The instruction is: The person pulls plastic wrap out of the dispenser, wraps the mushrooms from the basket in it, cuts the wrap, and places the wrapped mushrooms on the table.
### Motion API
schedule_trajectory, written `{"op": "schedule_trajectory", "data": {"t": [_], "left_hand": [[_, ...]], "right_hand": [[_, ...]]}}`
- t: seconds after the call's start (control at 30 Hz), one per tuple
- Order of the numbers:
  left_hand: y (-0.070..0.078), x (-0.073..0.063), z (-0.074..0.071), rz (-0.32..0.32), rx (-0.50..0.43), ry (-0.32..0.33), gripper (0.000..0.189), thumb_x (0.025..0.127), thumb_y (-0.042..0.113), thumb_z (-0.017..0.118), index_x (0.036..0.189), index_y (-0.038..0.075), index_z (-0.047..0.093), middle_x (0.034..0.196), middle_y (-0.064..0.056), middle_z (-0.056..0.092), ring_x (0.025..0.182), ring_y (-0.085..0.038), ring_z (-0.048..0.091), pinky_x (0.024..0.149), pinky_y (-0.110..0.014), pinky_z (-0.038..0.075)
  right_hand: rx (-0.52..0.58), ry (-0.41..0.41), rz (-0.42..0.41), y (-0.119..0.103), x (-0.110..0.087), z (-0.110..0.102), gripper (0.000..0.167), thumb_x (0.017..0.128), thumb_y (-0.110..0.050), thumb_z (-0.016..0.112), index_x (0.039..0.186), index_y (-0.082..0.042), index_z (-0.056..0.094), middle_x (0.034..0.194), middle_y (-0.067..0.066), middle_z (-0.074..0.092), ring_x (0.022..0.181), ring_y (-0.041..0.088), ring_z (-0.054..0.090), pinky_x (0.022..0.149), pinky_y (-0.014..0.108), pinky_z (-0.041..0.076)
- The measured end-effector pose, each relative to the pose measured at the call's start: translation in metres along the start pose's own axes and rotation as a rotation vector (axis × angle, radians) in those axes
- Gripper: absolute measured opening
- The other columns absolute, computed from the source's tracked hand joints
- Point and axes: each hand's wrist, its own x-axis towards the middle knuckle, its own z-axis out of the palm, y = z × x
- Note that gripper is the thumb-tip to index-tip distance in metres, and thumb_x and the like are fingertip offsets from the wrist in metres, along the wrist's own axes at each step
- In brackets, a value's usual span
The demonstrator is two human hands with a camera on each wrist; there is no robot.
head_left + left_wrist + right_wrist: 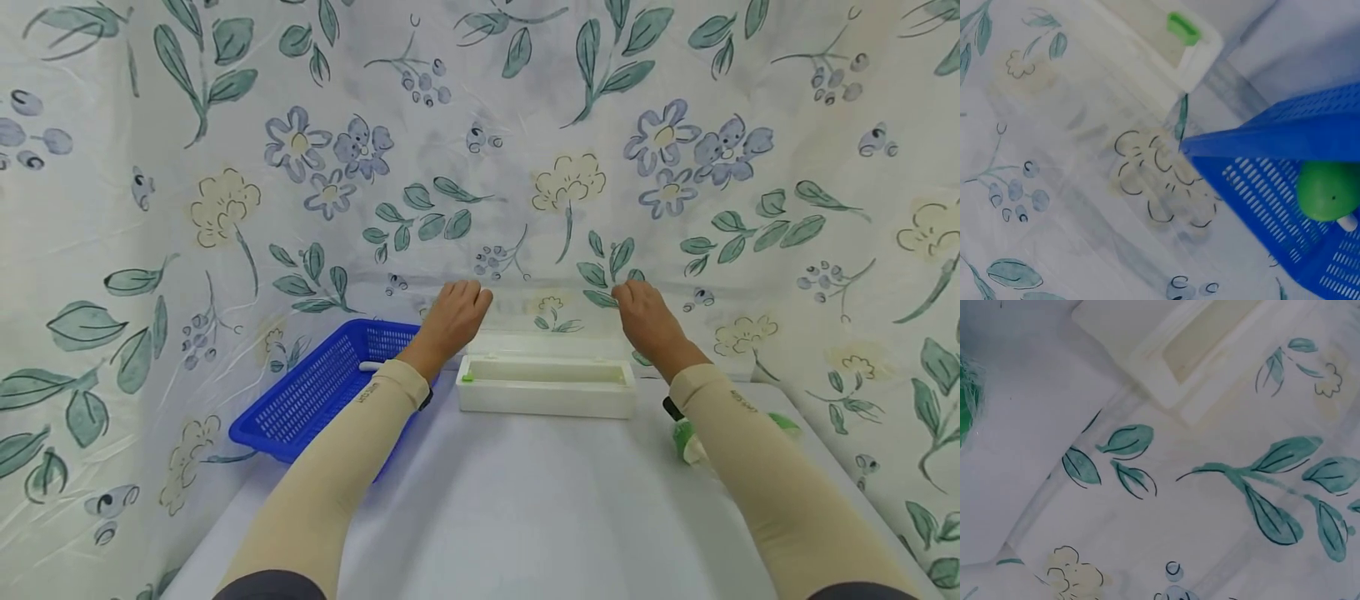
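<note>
Clear film [552,293] seems stretched above the white oblong plastic box [546,400], apparently pinched by left hand [450,323] and right hand [649,325], fingers curled, next needing even tension.

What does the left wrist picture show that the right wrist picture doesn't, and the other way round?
Only the left wrist picture shows the blue basket, the round green thing inside it, and the small green tab on the box.

Only the right wrist picture shows a green thing in clear wrapping, cut off at the left edge.

Both show part of the white box and the flowered sheet.
</note>
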Motion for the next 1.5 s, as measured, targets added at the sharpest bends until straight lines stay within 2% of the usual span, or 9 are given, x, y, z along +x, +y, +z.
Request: {"op": "schedule_trajectory", "data": {"t": [0.27,0.43,0.53,0.83,1.1,1.27,1.5], "left_hand": [[-0.009,0.009,-0.013,0.017,0.032,-0.011,0.015,0.102,0.005,0.039,0.091,0.002,0.05,0.079,-0.011,0.043,0.068,-0.026,0.041,0.064,-0.038,0.037],[-0.013,0.016,-0.024,0.032,0.051,0.0,0.014,0.102,0.006,0.043,0.092,0.001,0.051,0.08,-0.012,0.046,0.069,-0.027,0.042,0.066,-0.04,0.039],[-0.014,0.019,-0.03,0.036,0.07,-0.002,0.013,0.102,0.007,0.045,0.093,0.001,0.051,0.082,-0.013,0.047,0.07,-0.027,0.043,0.067,-0.04,0.039],[-0.015,0.026,-0.043,0.052,0.093,-0.026,0.013,0.103,0.008,0.042,0.095,0.002,0.051,0.085,-0.012,0.048,0.072,-0.026,0.043,0.068,-0.038,0.039],[-0.015,0.029,-0.052,0.066,0.088,-0.008,0.011,0.103,0.007,0.044,0.094,0.002,0.05,0.084,-0.011,0.046,0.072,-0.025,0.042,0.068,-0.038,0.038],[-0.014,0.028,-0.058,0.076,0.075,0.012,0.011,0.103,0.006,0.043,0.096,0.002,0.049,0.084,-0.012,0.047,0.072,-0.026,0.043,0.067,-0.037,0.039],[-0.012,0.025,-0.07,0.135,0.07,0.085,0.015,0.105,0.007,0.038,0.097,0.001,0.05,0.084,-0.012,0.047,0.07,-0.026,0.043,0.065,-0.038,0.039]], "right_hand": [[0.051,0.034,0.003,0.004,0.011,-0.012,0.02,0.091,0.015,0.054,0.109,0.009,0.05,0.093,0.02,0.05,0.082,0.032,0.051,0.076,0.039,0.049],[0.096,0.108,-0.02,0.008,0.017,-0.018,0.021,0.089,0.02,0.051,0.107,0.009,0.051,0.092,0.022,0.051,0.08,0.034,0.052,0.073,0.04,0.049],[0.083,0.133,-0.034,0.01,0.02,-0.021,0.018,0.091,0.018,0.049,0.106,0.009,0.051,0.091,0.022,0.05,0.078,0.035,0.052,0.071,0.04,0.048],[0.125,0.127,-0.029,0.013,0.023,-0.036,0.015,0.092,0.017,0.047,0.104,0.01,0.052,0.092,0.021,0.052,0.083,0.035,0.053,0.075,0.041,0.05],[0.144,0.125,-0.021,0.014,0.024,-0.046,0.016,0.093,0.017,0.047,0.105,0.009,0.051,0.095,0.021,0.052,0.087,0.036,0.053,0.078,0.041,0.049],[0.192,0.158,-0.054,0.015,0.023,-0.053,0.015,0.093,0.017,0.047,0.104,0.009,0.052,0.094,0.021,0.052,0.084,0.036,0.053,0.075,0.043,0.048],[0.193,0.203,-0.123,0.014,0.019,-0.065,0.014,0.091,0.016,0.052,0.103,0.009,0.053,0.092,0.021,0.053,0.08,0.035,0.053,0.072,0.042,0.049]]}}
